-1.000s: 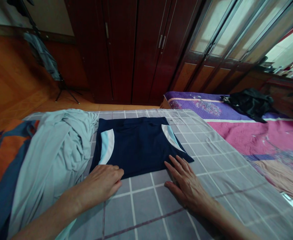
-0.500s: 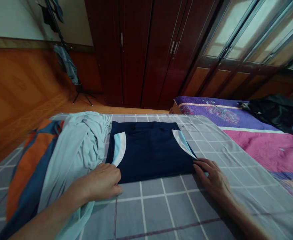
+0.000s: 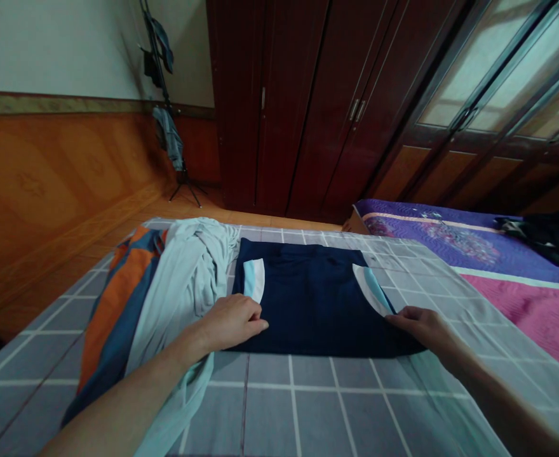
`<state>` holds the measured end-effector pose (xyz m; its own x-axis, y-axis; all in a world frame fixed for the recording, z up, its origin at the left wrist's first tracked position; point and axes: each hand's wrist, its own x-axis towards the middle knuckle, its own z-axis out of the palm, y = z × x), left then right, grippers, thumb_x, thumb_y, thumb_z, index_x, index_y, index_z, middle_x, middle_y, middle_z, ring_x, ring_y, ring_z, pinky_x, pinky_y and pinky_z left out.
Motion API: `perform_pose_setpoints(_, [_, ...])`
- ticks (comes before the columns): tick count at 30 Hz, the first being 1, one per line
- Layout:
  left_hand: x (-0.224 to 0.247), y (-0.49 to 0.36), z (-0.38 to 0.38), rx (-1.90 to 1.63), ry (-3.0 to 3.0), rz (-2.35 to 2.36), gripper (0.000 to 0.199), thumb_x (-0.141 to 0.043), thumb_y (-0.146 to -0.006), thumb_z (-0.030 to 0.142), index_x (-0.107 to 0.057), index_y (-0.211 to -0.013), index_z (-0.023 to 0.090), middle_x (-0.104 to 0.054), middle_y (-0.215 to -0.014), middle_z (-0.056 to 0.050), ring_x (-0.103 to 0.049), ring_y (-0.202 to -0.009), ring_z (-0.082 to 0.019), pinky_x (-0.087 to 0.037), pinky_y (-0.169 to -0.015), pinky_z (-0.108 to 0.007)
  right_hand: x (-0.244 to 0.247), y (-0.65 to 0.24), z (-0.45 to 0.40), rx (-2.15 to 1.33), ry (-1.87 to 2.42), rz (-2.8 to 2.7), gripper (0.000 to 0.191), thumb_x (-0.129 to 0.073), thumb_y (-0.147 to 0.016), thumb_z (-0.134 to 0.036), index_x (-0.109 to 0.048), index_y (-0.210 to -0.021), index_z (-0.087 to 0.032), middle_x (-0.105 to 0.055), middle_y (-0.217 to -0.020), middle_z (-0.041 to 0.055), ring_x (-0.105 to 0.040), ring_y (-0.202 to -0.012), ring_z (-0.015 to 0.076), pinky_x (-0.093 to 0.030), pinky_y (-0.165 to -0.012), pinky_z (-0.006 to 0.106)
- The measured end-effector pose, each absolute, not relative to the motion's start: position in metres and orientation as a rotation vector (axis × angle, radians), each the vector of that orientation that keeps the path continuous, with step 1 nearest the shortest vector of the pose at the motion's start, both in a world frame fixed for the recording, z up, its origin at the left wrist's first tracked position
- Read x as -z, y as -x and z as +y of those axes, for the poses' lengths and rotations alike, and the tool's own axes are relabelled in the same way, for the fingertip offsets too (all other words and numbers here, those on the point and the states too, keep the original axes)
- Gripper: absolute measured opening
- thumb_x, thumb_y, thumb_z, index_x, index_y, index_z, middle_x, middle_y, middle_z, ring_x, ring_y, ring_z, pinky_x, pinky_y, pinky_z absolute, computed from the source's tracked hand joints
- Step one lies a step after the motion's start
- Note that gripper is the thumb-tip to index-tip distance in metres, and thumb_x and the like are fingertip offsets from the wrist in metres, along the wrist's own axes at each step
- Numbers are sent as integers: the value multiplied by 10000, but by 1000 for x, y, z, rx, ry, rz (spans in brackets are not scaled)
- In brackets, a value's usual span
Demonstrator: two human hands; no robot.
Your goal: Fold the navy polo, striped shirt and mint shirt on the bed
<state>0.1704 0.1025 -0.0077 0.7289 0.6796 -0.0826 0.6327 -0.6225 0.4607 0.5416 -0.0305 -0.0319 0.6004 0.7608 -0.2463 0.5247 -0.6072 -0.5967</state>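
Note:
Dark navy shorts (image 3: 315, 304) with white and light-blue side panels lie flat on a grey checked bedsheet (image 3: 308, 406). My left hand (image 3: 239, 320) is closed on their left edge, just below the left panel. At the right side, my right hand (image 3: 415, 324) pinches the fabric near the lower end of the right panel. The fingertips of both hands are partly hidden. Left of the shorts lies a crumpled pale grey-green cloth (image 3: 181, 279), touching an orange and blue garment (image 3: 117, 298).
Behind the bed stands a dark red wardrobe (image 3: 289, 127). A coat stand (image 3: 165, 89) with hanging items is at the back left. To the right is a second bed with a purple and pink cover (image 3: 512, 298), and dark clothing (image 3: 551, 235) on it.
The view has shifted, so the scene sits further right. Both hands have moved up along the sides of the shorts, and the lower edge now spreads out beyond my right hand.

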Motion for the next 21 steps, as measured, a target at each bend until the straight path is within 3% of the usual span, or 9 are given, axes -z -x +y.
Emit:
perform_pose_setpoints(4, [18,-170,117,-386,-2108,1075,279,-522,-790,322,-520,-547,185,-537,-478,25,-547,-483,-123,-320,-466,-195,21,-530,-31,-1087,1959,-784,262,-676,-632,-453,-631,-661,-197,-671,-659,39,-616,-642,199,-452,-577,281])
perform_pose_setpoints(7, [27,-168,130,-582,-1739,1074,199,-547,-757,339,-539,-643,176,-562,-540,28,-535,-436,-103,-345,-421,-178,15,-521,-28,-1209,1836,-656,202,-676,-633,-388,-644,-705,-201,-712,-801,74,-648,-737,226,-502,-681,310])
perform_pose_setpoints(12, [22,-164,145,-1149,-1148,1045,271,-585,-711,369,-552,-865,149,-617,-721,2,-564,-467,-77,-397,-421,-163,1,-499,8,-1072,1852,-698,136,-606,-633,-318,-619,-673,-189,-682,-700,81,-612,-585,197,-489,-564,303])
perform_pose_setpoints(16, [19,-160,150,-1311,-999,1038,307,-590,-684,372,-526,-884,148,-615,-733,3,-562,-455,-70,-377,-405,-152,-23,-441,63,-814,1934,-1228,200,-520,-685,-311,-626,-782,-172,-633,-600,35,-572,-501,161,-429,-470,257])
perform_pose_setpoints(21, [25,-159,151,-1337,-1037,1050,288,-553,-704,354,-519,-908,153,-608,-757,3,-564,-469,-68,-377,-410,-148,-19,-325,110,-698,1940,-1646,206,-531,-709,-233,-673,-843,-171,-695,-783,41,-645,-723,195,-456,-590,255])
